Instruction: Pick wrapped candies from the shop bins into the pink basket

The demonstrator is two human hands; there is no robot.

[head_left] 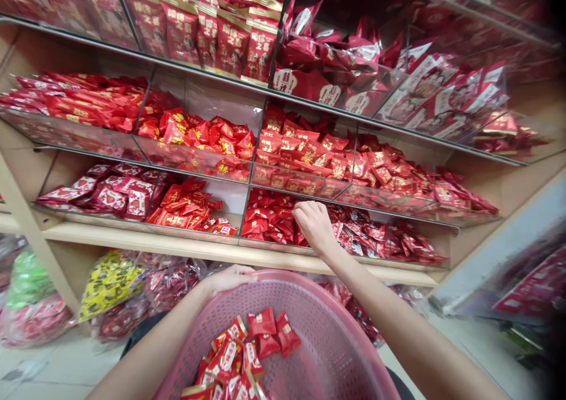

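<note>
A pink perforated plastic basket (349, 353) stands in front of me, its far rim below the shelves. Several small red and gold candy packets (260, 323) lie in its left and middle part. My left hand (232, 277) grips the basket's far left rim, fingers closed over the edge. Over the lowest shelf, my right hand (313, 224) is at the front of a bin of small red packets (265, 220). Its fingers are curled together, and what they hold, if anything, is hidden.
Clear-fronted shelf bins hold red packets (305, 152), heart-patterned packets (110, 197) and upright gold-topped bags (225, 37). A wooden ledge (145, 245) runs below. Under it are plastic bags of yellow packets (110, 282) and green ones (30, 279). A pale wall panel (508, 241) stands at right.
</note>
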